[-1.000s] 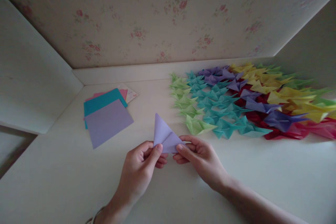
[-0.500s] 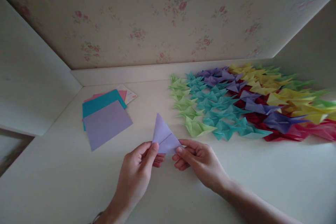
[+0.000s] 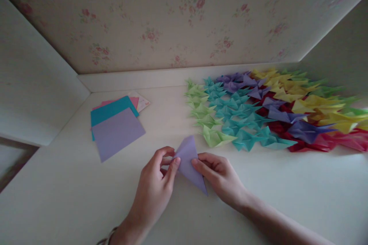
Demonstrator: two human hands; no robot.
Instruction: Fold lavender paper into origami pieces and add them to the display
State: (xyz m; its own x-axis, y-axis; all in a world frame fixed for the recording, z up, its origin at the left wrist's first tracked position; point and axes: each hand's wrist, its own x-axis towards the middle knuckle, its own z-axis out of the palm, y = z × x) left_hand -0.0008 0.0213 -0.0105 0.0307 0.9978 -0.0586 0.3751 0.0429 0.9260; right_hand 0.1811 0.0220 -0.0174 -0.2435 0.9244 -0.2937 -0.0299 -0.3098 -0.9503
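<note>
A folded piece of purple origami paper (image 3: 188, 159) is held between both hands above the white tabletop. One of its points faces up and away, another down toward me on the right. My left hand (image 3: 158, 183) is closed on its left edge, thumb on top. On the right edge, my right hand (image 3: 220, 176) pinches it between thumb and curled fingers. The undersides of the fingers are partly hidden by the paper.
Loose square sheets lie left, with a purple sheet (image 3: 119, 134) over a teal sheet (image 3: 110, 111). Many folded paper cranes stand in coloured rows on the right, a light green crane (image 3: 217, 136) nearest the hands. A floral wall (image 3: 161, 19) rises behind the white table (image 3: 71, 199).
The folded purple paper has been turned in the hands. Its tip now leans right, and a lower corner points down toward me; the crease line seen before no longer shows.
</note>
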